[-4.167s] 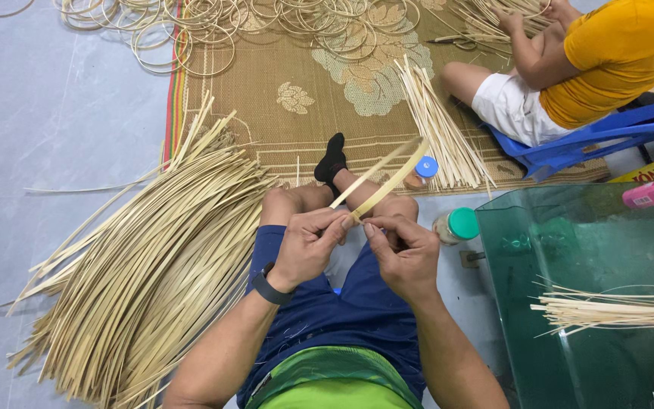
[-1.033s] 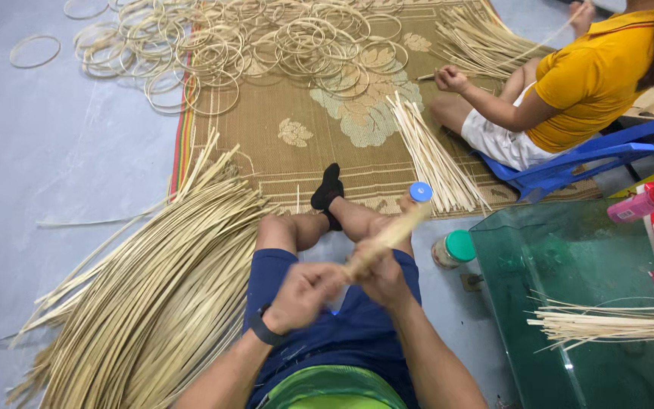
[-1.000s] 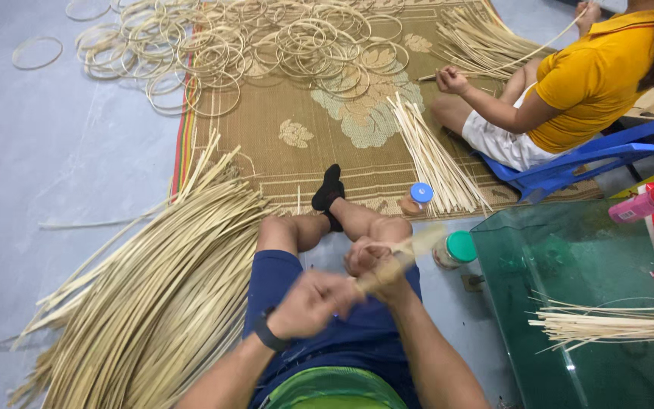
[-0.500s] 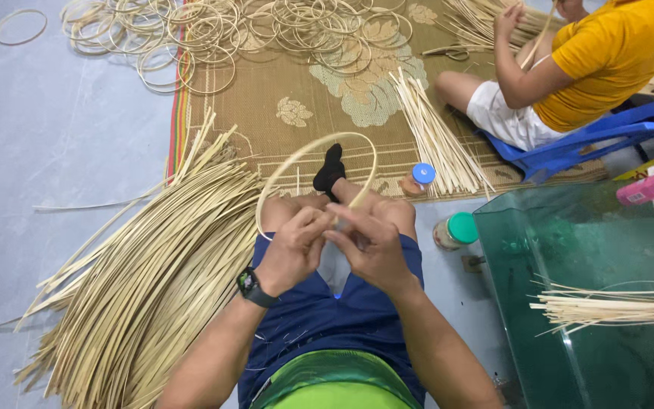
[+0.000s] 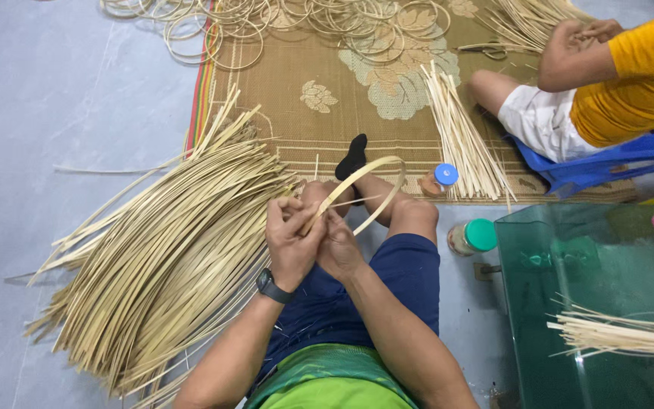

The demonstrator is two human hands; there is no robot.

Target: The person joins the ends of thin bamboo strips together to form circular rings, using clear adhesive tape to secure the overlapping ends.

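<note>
A pale bamboo strip bent into a hoop (image 5: 369, 180) stands over my knees. My left hand (image 5: 291, 241), with a black watch at the wrist, and my right hand (image 5: 338, 246) both pinch the hoop where its ends overlap, close together above my blue shorts. A thin sliver sticks out from the joint toward the right. A big fan of long flat bamboo strips (image 5: 168, 254) lies on the floor just left of my left hand.
Several finished hoops (image 5: 281, 23) lie on the woven mat (image 5: 304, 98) ahead. A bundle of thin sticks (image 5: 459, 140), a blue-capped bottle (image 5: 440, 178), a green-capped jar (image 5: 472, 236), a green glass table (image 5: 592, 303) and a seated person in yellow (image 5: 615, 76) are to the right.
The straight strip I held a second ago is now bent into a hoop. The hoop has shifted right and both hands have closed tighter on its overlapping ends.
</note>
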